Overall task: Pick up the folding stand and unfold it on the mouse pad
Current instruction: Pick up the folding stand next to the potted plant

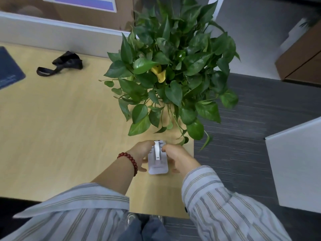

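Note:
A small white folding stand [157,163] is held over the wooden desk near its right edge, just in front of the plant. My left hand [141,153], with a red bead bracelet at the wrist, grips its left side. My right hand [178,158] grips its right side, thumb near the raised central arm. The stand's arm is partly lifted from its flat base. The dark blue mouse pad [8,68] lies far off at the desk's left edge, only partly in view.
A large leafy potted plant [172,70] stands at the desk's right edge, leaves hanging close above my hands. A black pouch with a strap [66,62] lies at the back of the desk [52,127]. Grey carpet, a white panel and cardboard boxes are to the right.

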Tool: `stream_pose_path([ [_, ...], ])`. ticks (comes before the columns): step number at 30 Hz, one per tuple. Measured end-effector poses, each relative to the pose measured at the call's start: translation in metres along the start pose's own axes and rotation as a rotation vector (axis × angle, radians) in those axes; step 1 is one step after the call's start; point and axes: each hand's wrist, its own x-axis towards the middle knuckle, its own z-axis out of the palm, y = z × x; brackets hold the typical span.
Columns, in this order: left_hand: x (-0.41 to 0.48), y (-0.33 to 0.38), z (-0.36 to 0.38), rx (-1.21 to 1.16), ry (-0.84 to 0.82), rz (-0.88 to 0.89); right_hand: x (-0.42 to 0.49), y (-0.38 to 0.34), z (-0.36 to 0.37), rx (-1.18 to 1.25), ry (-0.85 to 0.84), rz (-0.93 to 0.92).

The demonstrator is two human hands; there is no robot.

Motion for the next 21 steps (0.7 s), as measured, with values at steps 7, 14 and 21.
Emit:
stream_pose_path([
  [7, 0.001, -0.006, 0.006, 0.025, 0.078, 0.117, 0.01, 0.002, 0.01, -0.141, 0.006, -0.035],
  [14, -0.017, -0.01, -0.035, -0.178, 0.038, 0.268, -0.002, -0.012, 0.041, -0.121, -0.095, -0.18],
  [21, -0.082, -0.017, -0.114, -0.308, 0.154, 0.377, -0.055, -0.056, 0.104, -0.146, -0.224, -0.407],
])
